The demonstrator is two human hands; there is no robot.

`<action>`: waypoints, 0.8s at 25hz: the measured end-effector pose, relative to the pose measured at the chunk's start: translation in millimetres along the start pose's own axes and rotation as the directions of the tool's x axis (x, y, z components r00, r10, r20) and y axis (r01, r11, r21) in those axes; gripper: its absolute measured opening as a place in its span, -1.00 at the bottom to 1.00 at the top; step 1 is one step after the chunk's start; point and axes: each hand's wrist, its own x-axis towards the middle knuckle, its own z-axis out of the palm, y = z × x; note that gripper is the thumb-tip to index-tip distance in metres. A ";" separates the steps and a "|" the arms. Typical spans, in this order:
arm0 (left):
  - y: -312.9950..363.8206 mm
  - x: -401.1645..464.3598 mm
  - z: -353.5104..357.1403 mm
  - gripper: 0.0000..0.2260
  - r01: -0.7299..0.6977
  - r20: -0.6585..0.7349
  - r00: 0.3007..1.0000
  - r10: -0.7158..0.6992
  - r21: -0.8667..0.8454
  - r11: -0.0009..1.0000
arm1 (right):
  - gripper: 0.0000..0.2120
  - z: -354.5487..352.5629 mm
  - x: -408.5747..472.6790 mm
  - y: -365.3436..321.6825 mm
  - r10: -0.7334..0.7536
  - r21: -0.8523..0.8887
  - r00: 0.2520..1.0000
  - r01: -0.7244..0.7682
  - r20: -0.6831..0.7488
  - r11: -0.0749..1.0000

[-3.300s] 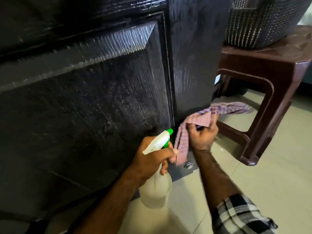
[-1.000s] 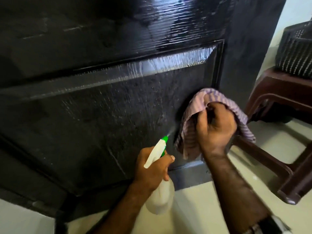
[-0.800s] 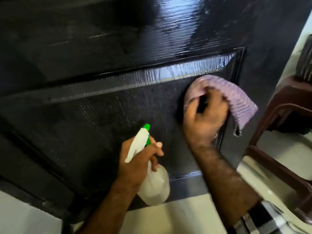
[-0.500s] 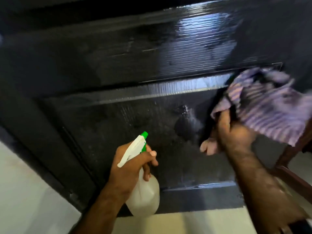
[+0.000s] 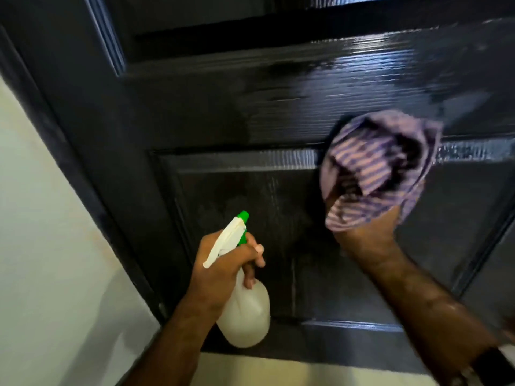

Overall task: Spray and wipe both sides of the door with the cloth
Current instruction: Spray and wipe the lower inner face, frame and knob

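With the right hand gripping the bunched striped cloth against the wet black door and the left hand clutching the spray bottle, loose folds above the right hand's fingers may skip patches.

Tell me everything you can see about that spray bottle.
The spray bottle is small, with a rounded body of cloudy white plastic, a white trigger head and a green nozzle tip. It is tilted, its nozzle aimed up toward the dark door. The left hand grips its neck, with fingers curled over the trigger. It hangs low in front of the door's lower panel and touches nothing else. Whether there is liquid inside cannot be told.
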 end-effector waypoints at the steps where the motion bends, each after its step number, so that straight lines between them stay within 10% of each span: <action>1: 1.2 2.3 -4.4 -0.85 -0.004 -0.011 1.000 0.004 -0.011 1.000 | -0.65 11.5 -11.1 12.1 -0.188 -0.018 0.979 0.190 0.073 0.982; 5: -4.2 -4.9 -20.7 -0.81 0.075 -0.095 0.993 -0.076 -0.015 0.997 | -0.63 23.9 -19.1 31.4 -0.573 -0.355 0.743 0.669 0.345 0.653; 9: -10.9 -7.9 -29.2 -0.74 0.086 -0.062 0.995 -0.084 0.030 0.996 | -0.72 9.0 45.8 -4.7 -0.231 -0.287 0.972 0.209 -0.045 0.935; 11: -13.0 -10.3 -29.7 -0.78 0.120 -0.114 0.986 -0.118 0.011 0.993 | -0.72 35.7 28.1 -36.4 -0.203 -0.020 0.973 0.207 0.108 0.978; 13: -13.4 -12.5 -32.0 -0.77 0.139 -0.129 0.983 -0.133 0.033 0.990 | -0.65 58.4 -12.0 -19.6 -0.605 -0.183 0.707 0.692 0.365 0.699; 15: -11.4 -9.5 -41.1 -0.83 0.129 -0.110 0.987 -0.121 0.068 0.989 | -0.58 47.2 -8.9 5.9 -0.680 -0.248 0.535 0.842 0.501 0.479; 20: -11.4 -1.2 -56.3 -0.83 0.156 -0.220 0.964 -0.147 0.026 0.987 | -0.40 46.3 9.8 -9.3 -0.350 -0.111 0.892 0.394 0.288 0.912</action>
